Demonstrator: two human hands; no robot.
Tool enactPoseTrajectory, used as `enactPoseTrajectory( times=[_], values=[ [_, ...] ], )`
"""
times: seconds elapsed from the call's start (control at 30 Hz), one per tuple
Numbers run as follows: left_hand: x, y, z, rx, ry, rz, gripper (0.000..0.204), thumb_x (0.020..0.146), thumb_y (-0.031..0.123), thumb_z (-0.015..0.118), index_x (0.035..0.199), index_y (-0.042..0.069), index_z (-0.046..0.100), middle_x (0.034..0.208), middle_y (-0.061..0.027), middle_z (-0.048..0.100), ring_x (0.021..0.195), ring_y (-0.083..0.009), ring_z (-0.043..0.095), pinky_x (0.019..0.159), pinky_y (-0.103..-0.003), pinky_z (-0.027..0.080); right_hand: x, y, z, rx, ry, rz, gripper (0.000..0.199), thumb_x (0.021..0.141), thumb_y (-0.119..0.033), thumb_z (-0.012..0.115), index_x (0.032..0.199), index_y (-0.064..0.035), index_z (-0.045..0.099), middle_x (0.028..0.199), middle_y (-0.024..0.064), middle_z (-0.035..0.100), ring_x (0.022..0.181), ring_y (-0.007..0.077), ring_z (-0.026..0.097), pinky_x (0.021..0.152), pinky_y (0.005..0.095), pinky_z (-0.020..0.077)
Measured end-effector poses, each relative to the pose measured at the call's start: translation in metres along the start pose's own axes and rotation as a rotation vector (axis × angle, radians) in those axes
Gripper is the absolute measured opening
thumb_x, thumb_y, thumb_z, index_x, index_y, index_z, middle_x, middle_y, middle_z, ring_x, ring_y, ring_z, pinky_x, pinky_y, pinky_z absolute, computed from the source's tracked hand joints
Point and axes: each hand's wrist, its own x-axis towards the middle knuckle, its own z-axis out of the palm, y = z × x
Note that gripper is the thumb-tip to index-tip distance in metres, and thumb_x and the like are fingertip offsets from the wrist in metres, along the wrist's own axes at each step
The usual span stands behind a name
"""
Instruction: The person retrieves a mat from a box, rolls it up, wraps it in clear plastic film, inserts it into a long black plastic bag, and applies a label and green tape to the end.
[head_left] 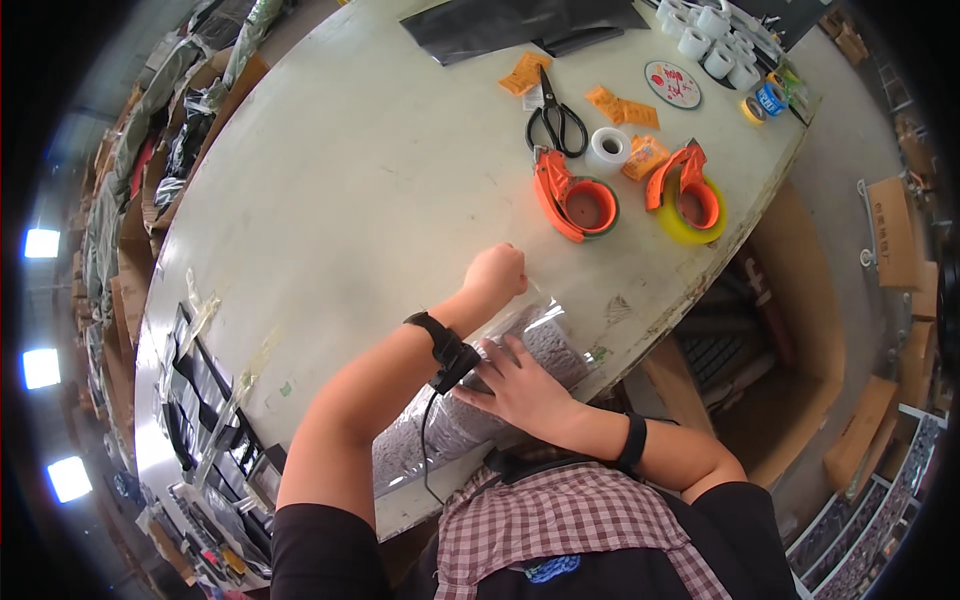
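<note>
A grey, fluffy-looking roll (549, 340) in clear plastic lies along the table's near edge, slanting from lower left to upper right. My left hand (497, 274) is closed in a fist beyond its far side, pinching what looks like the edge of the clear plastic film (541, 305). The fingertips are partly hidden. My right hand (528, 392) rests on the wrapped roll with fingers spread, pressing the plastic. My left forearm, wearing a black wrist device with a cable, crosses over the roll and hides part of it.
Beyond my hands stand two orange tape dispensers (548, 190) (657, 184), black-handled scissors (548, 103), a white roll (597, 160) and orange packets (522, 76). Farther back are a black sheet (500, 30) and several white rolls (693, 43). An open cardboard box (822, 325) stands off the right edge.
</note>
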Motion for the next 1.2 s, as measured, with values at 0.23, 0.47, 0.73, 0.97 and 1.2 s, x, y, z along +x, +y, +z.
enactPoseTrajectory(
  times=[0.23,0.47,0.73,0.97,1.2],
  values=[
    [-0.069,-0.149,-0.046,-0.509,0.473,-0.379,0.012,0.075,0.012,0.067,0.08,0.001,0.067,0.066,-0.0082,0.064,0.061,-0.0138,0.062,0.052,-0.027,0.049,0.013,0.002,-0.014,0.092,-0.05,-0.041,0.055,0.084,-0.02,0.053,0.137,-0.0251,0.04,0.125,0.0128,0.05,0.119,0.0342,0.044,0.101,0.0531,0.0303],
    [-0.215,-0.152,-0.097,-0.86,0.425,-0.394,0.018,0.085,0.014,0.064,0.092,-0.002,0.067,0.078,-0.0076,0.066,0.07,-0.0128,0.063,0.065,-0.026,0.053,0.015,0.007,-0.031,0.02,-0.271,-0.088,0.098,0.059,-0.034,0.082,0.142,-0.024,0.03,0.133,0.0136,0.041,0.123,0.0344,0.039,0.102,0.0549,0.0289],
    [-0.12,-0.038,-0.087,-0.786,-0.063,-0.027,0.017,0.08,0.013,0.067,0.092,0.001,0.069,0.085,-0.0114,0.07,0.074,-0.0148,0.067,0.069,-0.026,0.054,0.006,-0.002,-0.029,0.028,-0.185,-0.067,0.084,0.069,-0.031,0.074,0.14,-0.0228,0.031,0.133,0.0143,0.04,0.125,0.035,0.036,0.102,0.0543,0.0288],
    [-0.025,-0.004,-0.008,-0.283,0.044,-0.008,0.023,0.07,0.022,0.072,0.082,0.003,0.066,0.082,-0.0126,0.066,0.079,-0.0278,0.064,0.07,-0.037,0.051,-0.01,-0.008,-0.002,0.021,0.046,-0.024,0.05,0.089,-0.022,0.042,0.138,-0.0236,0.036,0.131,0.0164,0.043,0.121,0.0367,0.042,0.103,0.0536,0.0287],
    [-0.02,0.01,-0.017,-0.28,0.036,-0.088,0.025,0.075,0.023,0.071,0.082,0.001,0.061,0.078,-0.0135,0.063,0.075,-0.0295,0.061,0.067,-0.038,0.049,-0.012,-0.003,-0.001,0.021,0.046,0.001,0.054,0.087,-0.026,0.044,0.14,-0.0255,0.033,0.129,0.0131,0.046,0.12,0.0339,0.043,0.102,0.0546,0.0309]
  ],
)
